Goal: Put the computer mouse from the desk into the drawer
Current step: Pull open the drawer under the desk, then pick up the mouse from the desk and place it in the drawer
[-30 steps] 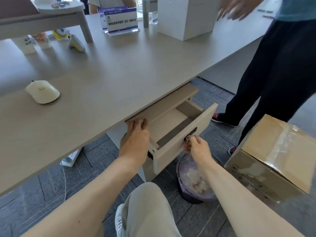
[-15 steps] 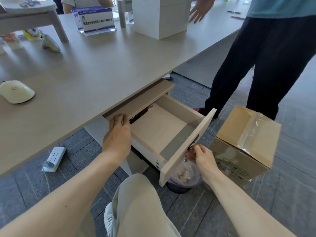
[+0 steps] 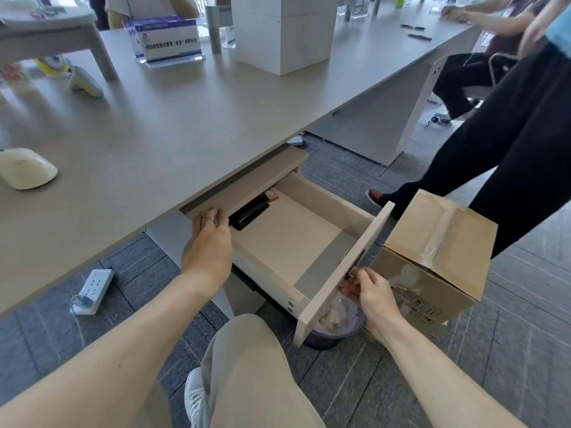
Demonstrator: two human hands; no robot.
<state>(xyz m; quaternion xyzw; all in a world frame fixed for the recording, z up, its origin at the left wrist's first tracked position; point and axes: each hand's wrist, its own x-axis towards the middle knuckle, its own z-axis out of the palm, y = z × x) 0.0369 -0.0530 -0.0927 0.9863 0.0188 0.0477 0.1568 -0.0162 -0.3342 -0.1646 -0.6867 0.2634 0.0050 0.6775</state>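
The cream oval computer mouse (image 3: 26,172) lies at the worktop's (image 3: 191,118) left edge, nearest the left hand (image 3: 207,248) gripping the cabinet edge above the open beige wooden drawer (image 3: 287,239); the right hand (image 3: 372,293) pinches the drawer front's key.

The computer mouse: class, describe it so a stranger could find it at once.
Start at the long grey desk and follow it to the far left edge of the view. The computer mouse lies there alone, a smooth cream-white dome, unlike the yellow toys farther back.

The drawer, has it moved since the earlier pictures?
Yes. The drawer has slid further out from under the fixed desk edge, toward the person; a black item at its back now shows.
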